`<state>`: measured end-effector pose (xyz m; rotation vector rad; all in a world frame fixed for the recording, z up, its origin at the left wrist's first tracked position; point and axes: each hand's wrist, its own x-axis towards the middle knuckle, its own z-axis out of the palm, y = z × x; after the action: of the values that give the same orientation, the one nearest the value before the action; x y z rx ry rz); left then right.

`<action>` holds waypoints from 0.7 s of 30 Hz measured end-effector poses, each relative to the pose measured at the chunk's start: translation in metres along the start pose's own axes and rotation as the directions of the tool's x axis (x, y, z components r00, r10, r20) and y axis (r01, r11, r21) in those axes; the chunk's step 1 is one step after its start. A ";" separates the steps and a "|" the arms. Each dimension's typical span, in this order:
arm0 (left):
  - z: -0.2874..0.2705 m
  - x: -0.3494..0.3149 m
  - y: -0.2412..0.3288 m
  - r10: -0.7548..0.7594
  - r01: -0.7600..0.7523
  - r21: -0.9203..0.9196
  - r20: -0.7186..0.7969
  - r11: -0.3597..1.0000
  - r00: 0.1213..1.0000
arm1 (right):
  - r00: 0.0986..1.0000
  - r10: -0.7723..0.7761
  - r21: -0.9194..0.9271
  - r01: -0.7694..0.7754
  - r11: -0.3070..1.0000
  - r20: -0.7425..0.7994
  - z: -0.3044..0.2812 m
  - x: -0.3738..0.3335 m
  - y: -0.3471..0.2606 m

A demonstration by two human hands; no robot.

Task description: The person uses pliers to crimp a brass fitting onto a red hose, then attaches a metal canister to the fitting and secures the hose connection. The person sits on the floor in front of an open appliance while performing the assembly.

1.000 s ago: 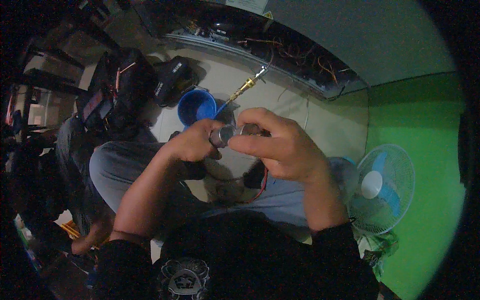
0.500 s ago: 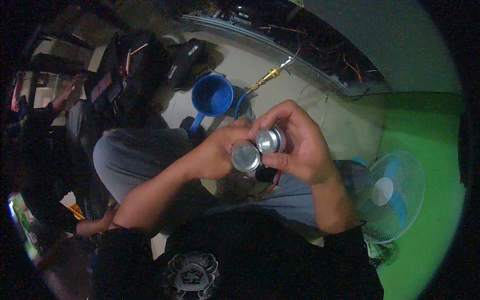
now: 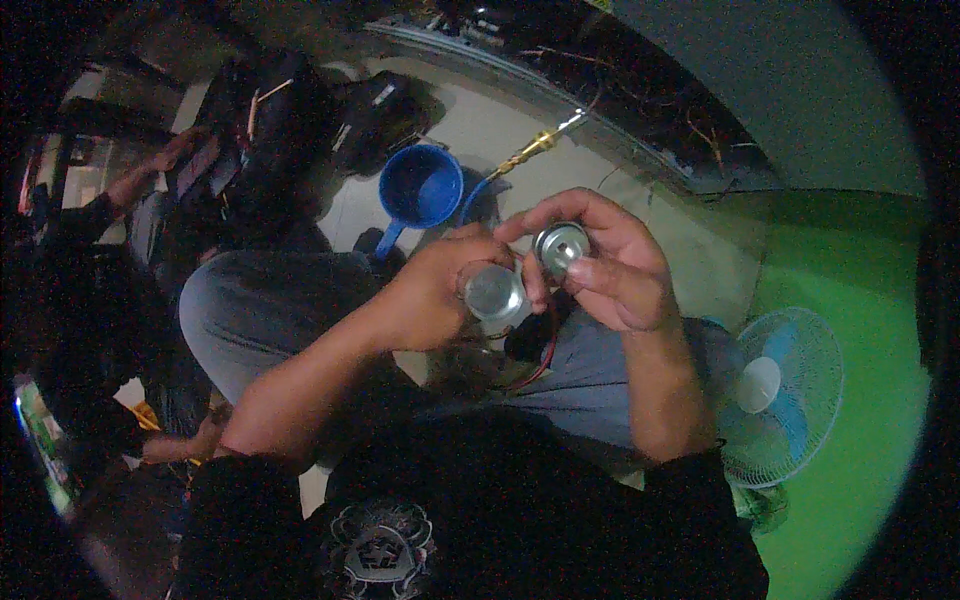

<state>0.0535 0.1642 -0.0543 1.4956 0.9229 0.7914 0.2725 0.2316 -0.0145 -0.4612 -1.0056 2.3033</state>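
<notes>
Pale floor tiles and a green wall frame the scene; we see a caged fan at the right and a blue dipper ahead, near a brass fitting. Our left hand is wrapped around a silvery cylinder, held above the lap with its round end facing the camera. Our right hand pinches a round metal piece, thumb and fingers parted only by its width. Compared with half a second ago, we note that the round metal piece is turned, showing its recessed face instead of its dark-banded side, and sits farther from the cylinder; the left grip is unchanged.
</notes>
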 end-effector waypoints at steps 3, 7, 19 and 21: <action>-0.002 -0.001 0.004 -0.122 0.135 0.120 -0.115 0.984 0.986 | 0.994 -0.079 -0.040 0.082 0.996 0.070 -0.004 0.001 0.000; -0.003 0.001 0.010 -0.266 0.287 0.078 -0.208 0.955 0.941 | 0.995 -0.075 -0.235 0.089 0.968 0.066 -0.011 -0.007 -0.001; -0.003 0.007 0.015 -0.335 0.357 0.034 -0.277 0.933 0.901 | 0.503 0.116 -0.515 -0.823 -0.240 -0.857 -0.207 -0.016 0.156; 0.001 0.006 0.010 -0.322 0.350 0.074 -0.255 0.934 0.912 | 0.465 -0.030 -0.452 -0.873 -0.185 -0.885 -0.225 -0.018 0.179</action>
<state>0.0579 0.1689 -0.0447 1.3073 1.3896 0.6785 0.3365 0.2460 -0.2950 -2.5581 -2.1533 0.9534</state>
